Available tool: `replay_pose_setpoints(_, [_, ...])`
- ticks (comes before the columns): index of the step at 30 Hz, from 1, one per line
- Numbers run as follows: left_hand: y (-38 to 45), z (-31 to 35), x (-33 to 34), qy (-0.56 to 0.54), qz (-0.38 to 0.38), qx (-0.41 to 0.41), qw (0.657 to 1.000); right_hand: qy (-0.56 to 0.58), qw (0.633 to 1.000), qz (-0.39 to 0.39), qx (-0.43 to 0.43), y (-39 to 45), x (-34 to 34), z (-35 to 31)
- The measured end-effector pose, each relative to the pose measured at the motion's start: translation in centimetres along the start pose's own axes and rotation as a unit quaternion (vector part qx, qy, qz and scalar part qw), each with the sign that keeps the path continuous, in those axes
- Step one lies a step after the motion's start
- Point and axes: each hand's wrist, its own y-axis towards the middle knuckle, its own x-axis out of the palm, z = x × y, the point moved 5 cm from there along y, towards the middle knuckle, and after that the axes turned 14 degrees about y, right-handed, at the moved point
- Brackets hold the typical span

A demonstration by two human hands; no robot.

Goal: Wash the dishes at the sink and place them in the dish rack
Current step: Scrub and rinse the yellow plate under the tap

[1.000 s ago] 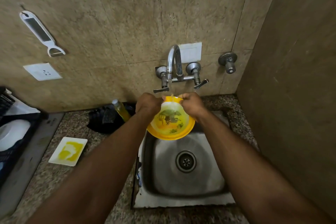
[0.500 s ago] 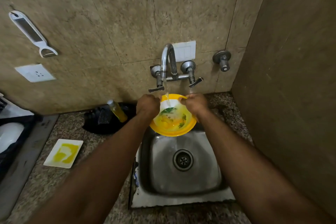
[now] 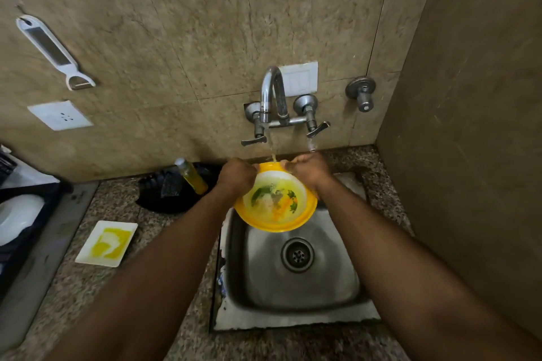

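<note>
Both hands (image 3: 237, 174) (image 3: 311, 168) gripping yellow bowl (image 3: 275, 202) rim above sink (image 3: 293, 316).

This is a home kitchen, at a small washing-up corner. A steel sink (image 3: 299, 281) with a round drain is set into a speckled granite counter (image 3: 88, 287), close to the counter's right back corner where two stone-tiled walls meet. A wall-mounted tap (image 3: 272, 97) with two lever handles runs water above it. A peeler (image 3: 54, 50) hangs on the wall over a power socket (image 3: 60, 115). By the counter's back edge stands a bottle of yellow liquid (image 3: 192, 176), probably dish soap. At the left edge a dark dish rack (image 3: 32, 193) holds something white.
</note>
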Motion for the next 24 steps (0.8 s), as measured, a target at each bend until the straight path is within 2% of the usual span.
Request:
replay_pose_setpoints(2, [-0.3, -0.3, 0.6, -0.040, -0.025, -0.014, 0.999, -0.057, 0.998, 0.002, -0.028, -0.3, 0.3, -0.6])
replay_pose_setpoints(4, [0.0, -0.6, 1.0, -0.010, -0.030, 0.006, 0.999, -0.069, 0.996, -0.036, -0.038, -0.5, 1.1, -1.3])
replay_pose_setpoints(6, [0.3, -1.0, 0.7, 0.005, -0.031, 0.009, 0.999, -0.014, 0.996, -0.089, -0.017, -0.7, 1.4, -1.5])
replay_pose_setpoints(8, [0.4, -1.0, 0.2, 0.029, -0.021, 0.012, 0.999, 0.097, 0.987, -0.126, 0.033, -0.7, 1.4, -0.7])
replay_pose_setpoints(9, [0.4, -1.0, 0.0, 0.024, -0.012, 0.013, 1.000, 0.133, 0.982, -0.125, 0.047, -0.6, 1.3, -0.2])
replay_pose_setpoints(10, [0.3, -1.0, -0.3, 0.029, 0.004, 0.011, 1.000, 0.122, 0.986, -0.111, 0.035, -0.5, 1.1, 0.2])
replay_pose_setpoints(11, [0.2, -0.9, -0.4, 0.045, 0.022, 0.011, 0.999, 0.062, 0.994, -0.092, -0.006, -0.3, 0.9, 0.3])
replay_pose_setpoints(12, [0.0, -0.8, -0.6, 0.051, 0.043, 0.009, 0.998, -0.047, 0.994, -0.080, -0.057, -0.6, 0.8, 0.3])
replay_pose_setpoints(14, [-0.2, -1.1, -0.7, 0.020, 0.083, -0.002, 0.996, -0.275, 0.948, -0.072, -0.145, -1.8, 1.8, 0.6])
replay_pose_setpoints(16, [-0.6, -1.5, -0.5, -0.028, 0.112, -0.022, 0.993, -0.410, 0.887, -0.071, -0.199, -3.6, 3.2, 0.9])
replay_pose_setpoints(17, [-0.8, -1.6, -0.4, -0.046, 0.124, -0.026, 0.991, -0.442, 0.865, -0.084, -0.221, -4.4, 4.1, 1.0])
replay_pose_setpoints(19, [-1.2, -1.6, 0.2, -0.074, 0.141, -0.023, 0.987, -0.451, 0.848, -0.135, -0.245, -5.8, 5.7, 1.4])
replay_pose_setpoints(24, [-2.5, -2.1, 1.0, -0.112, 0.190, -0.068, 0.973, -0.316, 0.888, -0.222, -0.249, -8.5, 6.8, 1.1])
